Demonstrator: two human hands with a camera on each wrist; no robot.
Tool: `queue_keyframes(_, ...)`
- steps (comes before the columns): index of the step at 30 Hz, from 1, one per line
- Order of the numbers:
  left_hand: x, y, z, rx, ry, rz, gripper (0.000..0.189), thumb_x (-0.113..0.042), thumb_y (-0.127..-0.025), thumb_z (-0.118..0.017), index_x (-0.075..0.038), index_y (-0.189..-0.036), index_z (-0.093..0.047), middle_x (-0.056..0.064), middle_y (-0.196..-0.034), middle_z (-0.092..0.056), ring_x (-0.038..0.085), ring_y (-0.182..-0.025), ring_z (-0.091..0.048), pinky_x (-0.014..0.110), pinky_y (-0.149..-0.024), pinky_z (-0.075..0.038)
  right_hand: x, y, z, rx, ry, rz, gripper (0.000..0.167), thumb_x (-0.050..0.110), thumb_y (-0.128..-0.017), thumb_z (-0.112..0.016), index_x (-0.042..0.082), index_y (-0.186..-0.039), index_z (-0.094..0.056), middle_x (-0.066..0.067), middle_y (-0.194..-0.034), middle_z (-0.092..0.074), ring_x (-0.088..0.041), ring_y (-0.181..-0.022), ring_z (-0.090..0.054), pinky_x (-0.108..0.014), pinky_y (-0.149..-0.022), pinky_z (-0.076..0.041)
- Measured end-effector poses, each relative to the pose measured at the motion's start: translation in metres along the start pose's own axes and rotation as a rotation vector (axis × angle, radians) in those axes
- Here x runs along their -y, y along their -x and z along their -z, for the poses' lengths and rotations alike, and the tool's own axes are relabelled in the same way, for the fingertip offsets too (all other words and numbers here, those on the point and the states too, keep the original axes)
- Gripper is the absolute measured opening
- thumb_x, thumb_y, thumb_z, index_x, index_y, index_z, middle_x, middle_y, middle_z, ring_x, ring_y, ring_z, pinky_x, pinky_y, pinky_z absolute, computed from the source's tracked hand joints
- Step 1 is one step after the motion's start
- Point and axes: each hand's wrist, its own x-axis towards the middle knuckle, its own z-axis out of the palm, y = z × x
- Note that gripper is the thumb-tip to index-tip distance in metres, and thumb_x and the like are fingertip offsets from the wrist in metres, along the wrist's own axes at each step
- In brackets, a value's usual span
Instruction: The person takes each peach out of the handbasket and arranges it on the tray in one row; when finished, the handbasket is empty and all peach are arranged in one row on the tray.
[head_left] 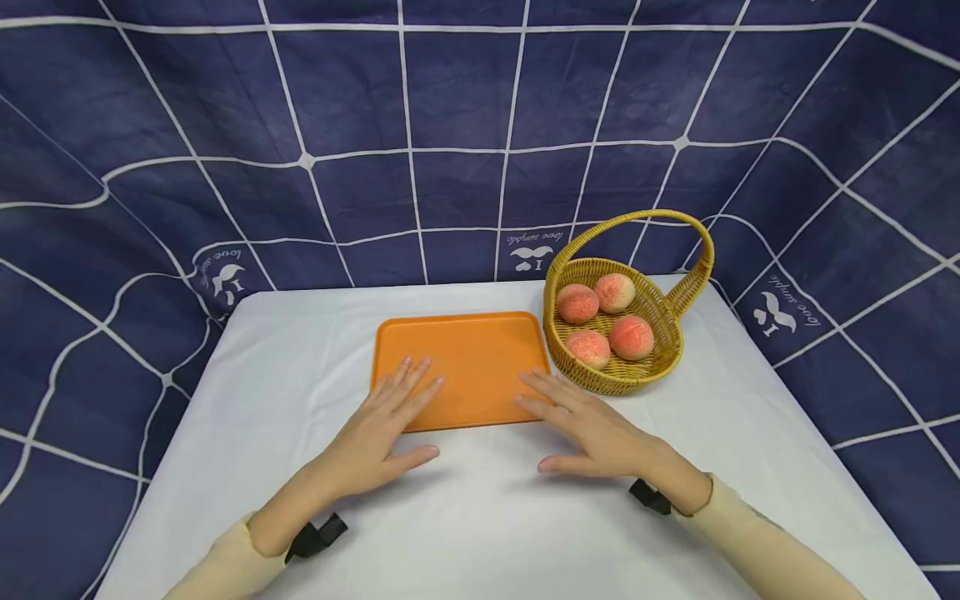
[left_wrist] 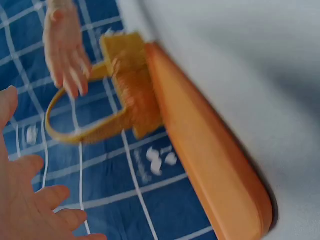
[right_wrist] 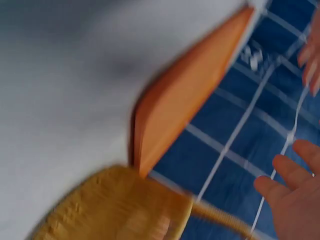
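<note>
An orange tray lies flat on the white-covered table. My left hand hovers over its near left corner, fingers spread and straight, holding nothing. Over the near right corner is my right hand, palm down with its fingers extended and nothing in its grasp. Right of the tray stands a yellow wicker basket with a tall arched handle. Several pinkish peaches lie inside it. Both wrist views show the hands apart from the tray and the basket.
A white cloth covers the table. Dark blue fabric with white grid lines hangs behind it and at both sides. Black straps sit at the wrists, beside cream sleeves.
</note>
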Motion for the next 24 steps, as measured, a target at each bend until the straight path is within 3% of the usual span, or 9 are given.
queue_keyframes(3,0.01,0.002,0.004,-0.073,0.086,0.073,0.083,-0.038,-0.092,-0.065,-0.023,-0.158,-0.019,0.005,-0.166,-0.008,0.028,-0.154,-0.004,0.054,-0.124,-0.009,-0.013,0.004,0.016,-0.063,-0.059,-0.12,0.085,0.044,-0.085,-0.074,0.019,-0.154,-0.032,-0.004,-0.163,-0.022,-0.027,-0.15,-0.024,-0.039,-0.123,-0.024)
queue_keyframes(7,0.031,0.006,0.003,-0.135,0.233,0.175,0.077,-0.029,-0.095,-0.063,-0.025,-0.158,-0.019,0.003,-0.166,-0.009,0.028,-0.154,-0.002,0.061,-0.121,-0.011,-0.037,0.01,0.034,-0.161,-0.151,-0.256,0.083,0.028,-0.084,-0.077,0.017,-0.153,-0.034,-0.005,-0.162,-0.027,-0.025,-0.148,-0.027,-0.055,-0.116,-0.032)
queue_keyframes(12,0.062,0.012,-0.006,-0.137,0.355,0.296,0.072,-0.025,-0.098,-0.059,-0.027,-0.157,-0.018,0.001,-0.166,-0.008,0.031,-0.153,-0.002,0.07,-0.115,-0.013,-0.066,0.016,0.043,-0.223,-0.219,-0.373,0.079,0.021,-0.086,-0.074,0.024,-0.154,-0.033,-0.006,-0.161,-0.028,-0.032,-0.146,-0.029,-0.069,-0.109,-0.03)
queue_keyframes(18,0.094,0.017,-0.022,-0.134,0.413,0.395,0.068,-0.024,-0.1,-0.054,-0.018,-0.158,-0.019,0.013,-0.165,-0.011,0.043,-0.151,-0.006,0.071,-0.115,-0.01,-0.094,0.019,0.039,-0.244,-0.262,-0.448,0.07,0.021,-0.09,-0.07,0.02,-0.152,-0.037,-0.012,-0.159,-0.031,-0.04,-0.146,-0.027,-0.071,-0.109,-0.026)
queue_keyframes(24,0.112,0.017,-0.033,-0.144,0.452,0.454,0.066,-0.023,-0.101,-0.052,-0.016,-0.158,-0.019,0.019,-0.163,-0.013,0.044,-0.15,-0.006,0.068,-0.117,-0.008,-0.11,0.022,0.032,-0.227,-0.321,-0.53,0.067,0.022,-0.093,-0.068,0.015,-0.151,-0.038,-0.017,-0.158,-0.032,-0.041,-0.145,-0.026,-0.07,-0.111,-0.024)
